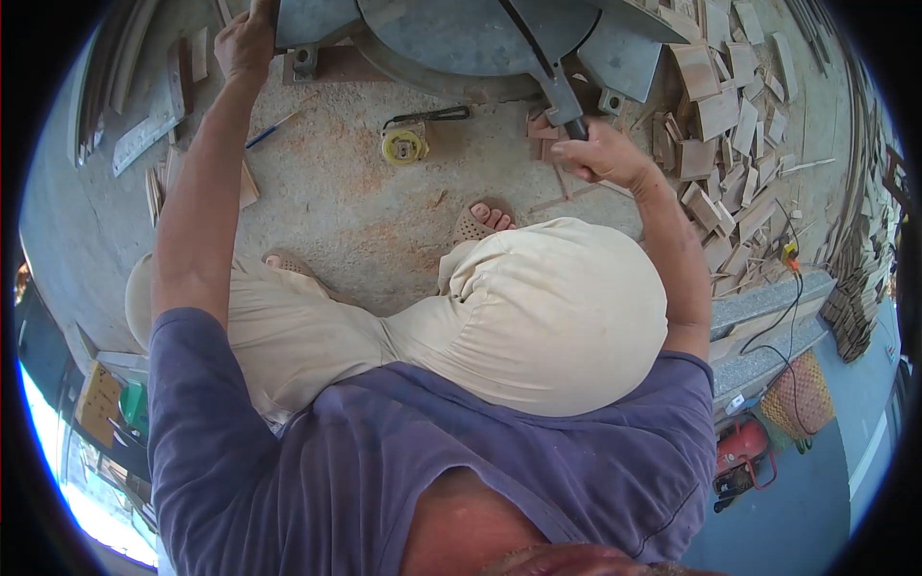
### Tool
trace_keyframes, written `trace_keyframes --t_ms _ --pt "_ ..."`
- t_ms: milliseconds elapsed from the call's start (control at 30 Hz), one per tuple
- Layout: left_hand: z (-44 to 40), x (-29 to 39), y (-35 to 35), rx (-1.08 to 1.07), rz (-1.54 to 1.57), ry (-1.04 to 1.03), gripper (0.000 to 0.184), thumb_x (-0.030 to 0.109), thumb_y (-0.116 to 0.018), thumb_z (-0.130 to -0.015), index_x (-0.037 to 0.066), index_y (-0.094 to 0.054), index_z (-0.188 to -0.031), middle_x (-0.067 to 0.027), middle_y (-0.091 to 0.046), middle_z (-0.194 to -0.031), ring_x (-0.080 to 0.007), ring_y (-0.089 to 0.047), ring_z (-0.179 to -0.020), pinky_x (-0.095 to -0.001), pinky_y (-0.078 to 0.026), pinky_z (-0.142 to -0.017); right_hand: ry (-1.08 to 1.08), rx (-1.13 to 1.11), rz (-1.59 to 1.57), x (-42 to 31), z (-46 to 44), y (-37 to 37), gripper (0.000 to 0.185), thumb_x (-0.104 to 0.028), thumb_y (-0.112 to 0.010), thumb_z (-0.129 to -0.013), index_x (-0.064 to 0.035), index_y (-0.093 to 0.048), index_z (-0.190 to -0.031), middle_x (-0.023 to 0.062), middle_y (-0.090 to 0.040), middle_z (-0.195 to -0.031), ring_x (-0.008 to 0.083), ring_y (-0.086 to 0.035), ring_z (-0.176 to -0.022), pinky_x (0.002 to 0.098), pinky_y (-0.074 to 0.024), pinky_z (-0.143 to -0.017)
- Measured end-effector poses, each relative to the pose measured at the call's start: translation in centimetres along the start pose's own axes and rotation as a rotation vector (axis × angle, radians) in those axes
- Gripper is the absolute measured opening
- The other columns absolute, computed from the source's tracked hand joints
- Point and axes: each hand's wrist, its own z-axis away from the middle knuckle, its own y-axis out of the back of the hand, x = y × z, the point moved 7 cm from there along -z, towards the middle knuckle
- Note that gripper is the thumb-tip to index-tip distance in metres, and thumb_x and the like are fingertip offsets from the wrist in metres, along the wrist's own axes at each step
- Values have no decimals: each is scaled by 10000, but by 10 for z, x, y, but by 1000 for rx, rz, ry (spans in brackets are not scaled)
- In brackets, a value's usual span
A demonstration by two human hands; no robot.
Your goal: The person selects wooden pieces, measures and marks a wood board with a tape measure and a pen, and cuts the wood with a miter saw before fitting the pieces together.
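A woodworking workshop is indicated by a grey metal saw base, set low over a bare, stained concrete floor and marked by a slotted, round turntable. Wood offcuts are heaped in a loose pile to the right, while long strips are gathered at the upper left. A yellow tape measure is seen on the concrete near the machine.

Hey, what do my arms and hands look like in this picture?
Your left hand and right hand are ungloved, and both forearms are bare, with no watch or bracelet visible. The short shirt sleeves are loose, plain and purplish-blue.
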Motion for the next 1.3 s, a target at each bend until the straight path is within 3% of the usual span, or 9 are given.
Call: trace_keyframes --t_ms 100,233,300,367,600,1033,1100,1233,1300 --pt "17 20 -1 -76 61 41 370 397 -647 -1006 39 -726 -1055 -113 -746 -883 -278 -683 -715 -441 -562 -689 -5 23 91 3 2 14 501 -261 -642 -937 -91 -569 -1402 -78 -471 -634 37 -408 -494 231 -336 -474" --pt "-30 -10 0 56 -154 -162 705 695 -684 -861 28 -799 -1059 -111 -738 -979 -182 -705 -805 -324 -575 -670 40 81 102 -1 0 15 470 -364 -660 -954 -98 -620 -1340 -82 -476 -630 34 -407 -496 228 -329 -466" --pt "-31 -15 -2 -6 -119 -126 716 691 -684 -863 13 -792 -1069 -120 -736 -997 -193 -708 -829 -333 -582 -673 11 112 74 11 4 8 463 -411 -661 -967 -89 -636 -1299 -75 -485 -629 33 -419 -498 226 -331 -460" --pt "-27 -11 -7 -62 -79 -95 727 686 -685 -865 -2 -785 -1078 -128 -734 -1015 -204 -710 -854 -341 -590 -676 63 311 -457 23 6 13 467 -516 -620 -997 -67 -667 -1119 -55 -506 -626 40 -446 -496 222 -339 -442" --pt "-3 6 -3 -52 -33 6 764 682 -702 -852 -36 -760 -1108 -144 -723 -1067 -229 -709 -908 -378 -616 -690 243 716 -244 32 9 15 579 -575 -570 -1020 -60 -650 -770 -18 -556 -620 60 -499 -550 247 -378 -491" --pt "-20 -8 -1 13 -123 -53 742 689 -676 -870 -5 -762 -1120 -156 -715 -1068 -240 -704 -893 -379 -590 -685 306 951 -9 28 16 10 527 -520 -618 -1003 -43 -676 -785 64 -621 -633 163 -597 -595 349 -470 -584" --pt "-21 -11 1 -3 -180 -109 792 710 -631 -892 -25 -737 -1165 -171 -694 -1176 -263 -699 -984 -393 -598 -729 636 1316 747 -8 44 -19 336 -407 -710 -927 -72 -676 -937 111 -660 -777 265 -668 -703 422 -523 -645" --pt "-15 -8 -13 -60 73 62 762 690 -657 -883 -37 -757 -1091 -172 -731 -1080 -263 -707 -937 -400 -585 -776 370 1291 733 4 40 -19 402 -337 -804 -800 -80 -644 -1065 115 -643 -833 336 -655 -757 467 -543 -700" --pt "11 13 -12 -81 45 64 813 704 -620 -892 -52 -725 -1172 -171 -708 -1158 -297 -708 -987 -428 -618 -783 207 1043 538 15 29 -4 355 -309 -799 -818 -50 -671 -1024 130 -683 -812 338 -682 -770 461 -555 -717"
